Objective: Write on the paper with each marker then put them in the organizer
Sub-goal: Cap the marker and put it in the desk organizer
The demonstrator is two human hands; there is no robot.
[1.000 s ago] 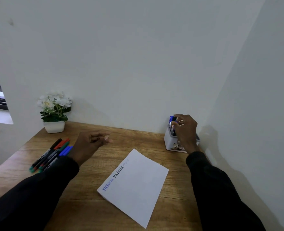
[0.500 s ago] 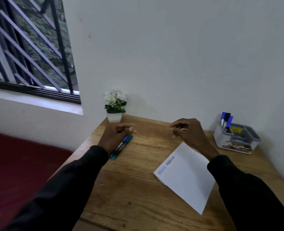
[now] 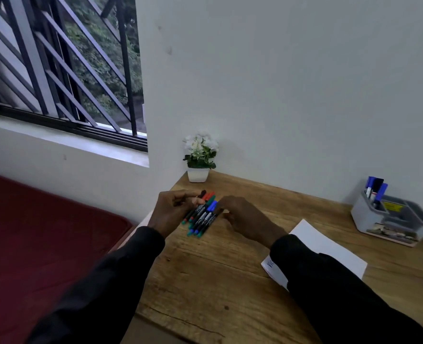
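Several markers with black, red, green and blue caps lie in a bundle on the wooden table, near its far left corner. My left hand curls over the bundle's left side, thumb and forefinger pinching a dark-capped marker. From the other side, my right hand touches the bundle with its fingertips. The white paper, with writing at its near-left edge, lies to the right, partly under my right sleeve. At the far right stands the grey organizer with blue and black markers upright in it.
A small white pot of white flowers stands in the table's far left corner against the wall. A red surface lies beyond the table's left edge, below a barred window. White walls close the back and right.
My right hand left the organizer and crossed the paper to the marker bundle. My left hand came down onto the bundle. The view swung left.
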